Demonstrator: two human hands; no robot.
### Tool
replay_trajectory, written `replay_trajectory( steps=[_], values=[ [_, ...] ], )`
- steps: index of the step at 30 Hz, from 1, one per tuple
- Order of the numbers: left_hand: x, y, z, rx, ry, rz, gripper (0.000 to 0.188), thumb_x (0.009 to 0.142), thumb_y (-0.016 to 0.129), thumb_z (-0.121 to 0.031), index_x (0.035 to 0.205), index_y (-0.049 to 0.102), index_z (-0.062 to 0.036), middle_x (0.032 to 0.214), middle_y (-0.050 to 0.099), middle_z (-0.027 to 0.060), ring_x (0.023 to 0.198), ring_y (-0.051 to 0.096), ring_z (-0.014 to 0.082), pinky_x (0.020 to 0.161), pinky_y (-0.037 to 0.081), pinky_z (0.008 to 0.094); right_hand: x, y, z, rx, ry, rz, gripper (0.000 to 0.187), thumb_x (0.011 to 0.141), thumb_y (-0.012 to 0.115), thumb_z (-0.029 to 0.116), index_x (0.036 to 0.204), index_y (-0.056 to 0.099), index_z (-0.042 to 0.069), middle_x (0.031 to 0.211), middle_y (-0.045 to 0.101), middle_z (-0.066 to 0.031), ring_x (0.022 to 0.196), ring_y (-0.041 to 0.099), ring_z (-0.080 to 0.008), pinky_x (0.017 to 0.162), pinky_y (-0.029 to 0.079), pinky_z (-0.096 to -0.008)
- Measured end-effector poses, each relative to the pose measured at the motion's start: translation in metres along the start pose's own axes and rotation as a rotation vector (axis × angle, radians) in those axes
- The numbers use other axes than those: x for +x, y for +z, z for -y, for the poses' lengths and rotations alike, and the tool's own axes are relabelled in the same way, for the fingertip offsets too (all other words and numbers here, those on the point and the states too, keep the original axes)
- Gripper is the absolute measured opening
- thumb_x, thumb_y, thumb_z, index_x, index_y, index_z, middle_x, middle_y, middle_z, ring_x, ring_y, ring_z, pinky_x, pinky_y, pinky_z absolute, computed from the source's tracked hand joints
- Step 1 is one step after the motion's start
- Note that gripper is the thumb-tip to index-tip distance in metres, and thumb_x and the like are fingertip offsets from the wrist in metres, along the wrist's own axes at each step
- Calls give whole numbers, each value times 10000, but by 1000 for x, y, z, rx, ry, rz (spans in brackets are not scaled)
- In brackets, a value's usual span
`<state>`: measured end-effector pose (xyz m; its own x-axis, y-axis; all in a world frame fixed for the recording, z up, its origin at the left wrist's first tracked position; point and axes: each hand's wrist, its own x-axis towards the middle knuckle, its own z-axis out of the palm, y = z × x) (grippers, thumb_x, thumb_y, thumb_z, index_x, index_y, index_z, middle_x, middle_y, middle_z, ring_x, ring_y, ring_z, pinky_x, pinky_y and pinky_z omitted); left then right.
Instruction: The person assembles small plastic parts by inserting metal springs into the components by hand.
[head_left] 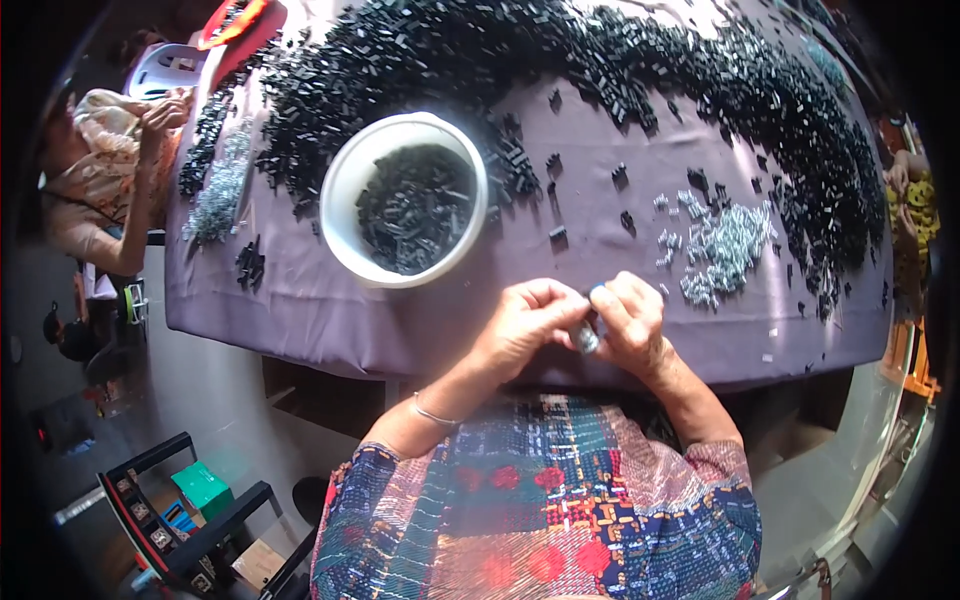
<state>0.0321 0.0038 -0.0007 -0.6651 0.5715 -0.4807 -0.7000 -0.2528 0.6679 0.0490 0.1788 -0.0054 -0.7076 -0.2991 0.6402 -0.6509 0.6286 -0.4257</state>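
My left hand (525,325) and my right hand (632,322) meet fingertip to fingertip above the table's near edge. Both are closed in a pinch around a small dark piece, mostly hidden by the fingers. Some small clear pieces (585,338) show between the hands, seemingly tucked in the right hand's curled fingers. Close by on the right, a loose pile of small clear pieces (728,250) lies on the cloth. Beyond my left hand stands a white round tub (338,215), with many small black pieces (415,210) inside.
A large heap of black pieces (430,60) covers the far side of the purple tablecloth (290,320) and curves down the right. Another clear pile (218,195) lies far left, near a person's arm (130,240). At the right edge is a person in yellow (920,205).
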Motion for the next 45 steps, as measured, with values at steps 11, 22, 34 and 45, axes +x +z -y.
replay_trajectory(
  steps=[11,22,34,45],
  values=[
    [-36,-38,-93,1319,1190,-795,214,758,718,13,958,646,-12,946,663,106,847,612,198,754,494,294,0,-7,-7,63,97,-118,405,641,715,2,1026,594,-38,844,590,-117,695,576,-263,582,491,-349],
    [26,14,-33,1491,1041,-277,308,705,699,-41,998,605,-39,984,577,133,888,570,297,733,500,363,-6,-1,-14,-3,102,-211,366,616,622,-73,980,621,-42,802,585,-124,654,575,-269,559,494,-352],
    [53,-5,-29,1441,960,-300,144,755,684,-13,882,619,-30,880,575,120,834,588,300,703,496,369,1,-24,-12,4,303,-65,306,610,638,-34,911,594,0,847,578,-142,776,586,-324,657,509,-387],
    [44,-1,-20,1412,947,-251,157,723,702,-31,853,625,-75,871,580,86,826,581,270,695,499,356,71,-49,-127,-260,520,17,201,816,567,49,1007,586,-8,862,561,-166,767,578,-300,695,472,-371]
  ],
)
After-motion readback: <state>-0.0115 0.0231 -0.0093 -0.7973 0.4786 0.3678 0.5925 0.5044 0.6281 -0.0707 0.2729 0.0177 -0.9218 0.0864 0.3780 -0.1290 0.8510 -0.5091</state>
